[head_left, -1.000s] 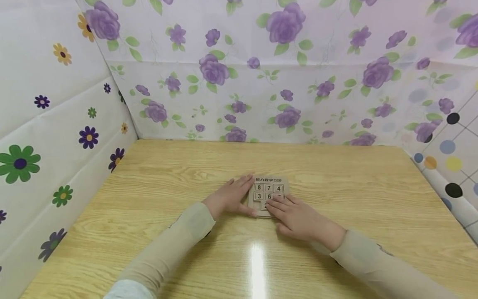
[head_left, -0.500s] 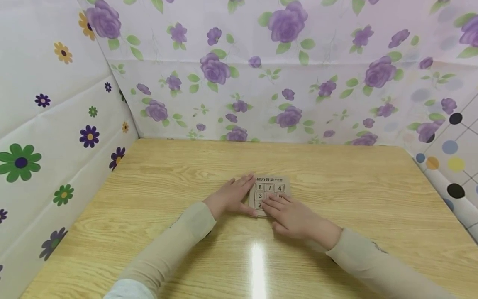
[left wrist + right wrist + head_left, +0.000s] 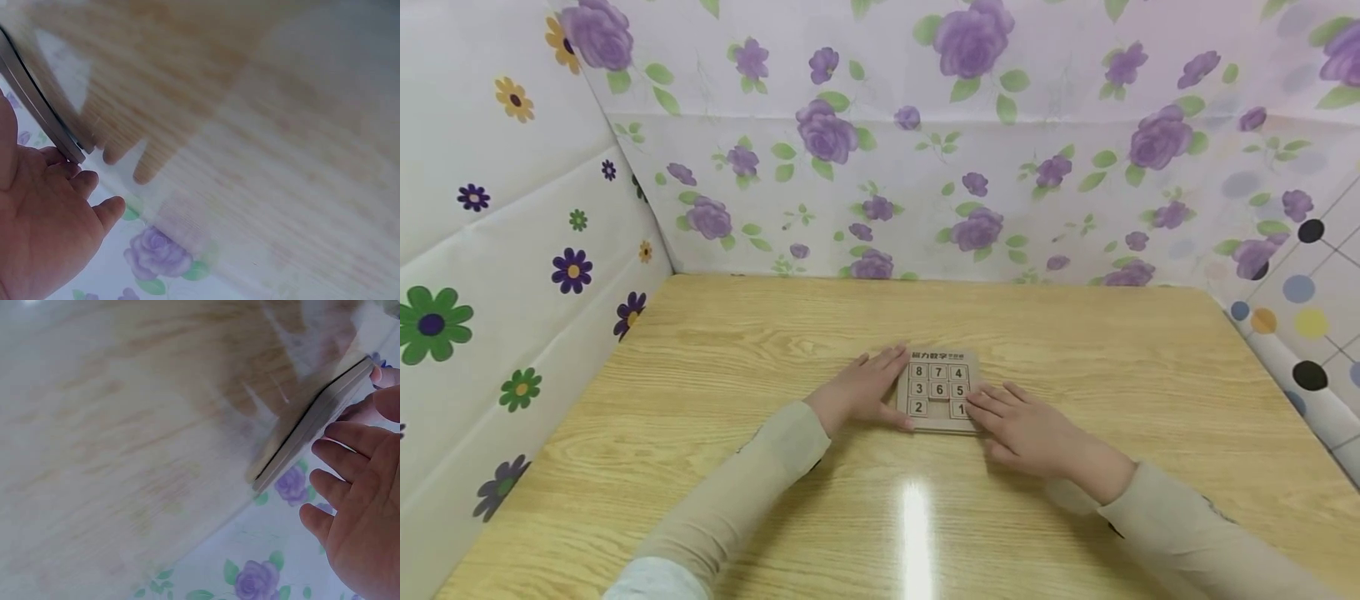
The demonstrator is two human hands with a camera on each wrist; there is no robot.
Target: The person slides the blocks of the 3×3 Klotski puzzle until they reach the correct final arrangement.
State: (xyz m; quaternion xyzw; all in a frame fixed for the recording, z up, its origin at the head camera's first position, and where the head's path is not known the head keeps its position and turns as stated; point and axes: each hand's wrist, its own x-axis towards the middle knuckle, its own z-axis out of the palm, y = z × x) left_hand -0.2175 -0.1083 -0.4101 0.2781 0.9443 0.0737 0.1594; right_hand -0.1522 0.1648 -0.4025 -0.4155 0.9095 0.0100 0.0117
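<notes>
A wooden number slide puzzle (image 3: 938, 421) lies flat on the table in the head view. Its tiles show 8, 7, 4 along the top, 3, 6, 5 in the middle, then 2, a gap, and 1 at the bottom. My left hand (image 3: 863, 390) holds the left side of the board between thumb and fingers. At the lower right, straight fingertips of my right hand (image 3: 1037, 433) rest on the 1 tile (image 3: 958, 408). Both wrist views show the board's thin edge (image 3: 37, 94) close to the fingers; its face is hidden there.
The wood-grain table (image 3: 775, 333) extends around the board on all sides. Behind it hangs a purple-flowered sheet (image 3: 880, 167). A daisy-printed sheet (image 3: 542, 317) borders the left, and a dotted one (image 3: 1300, 333) the right.
The right hand first moved slightly left, bringing the 2 tile to the bottom left corner, then moved right onto the 1 tile. The left hand has stayed put.
</notes>
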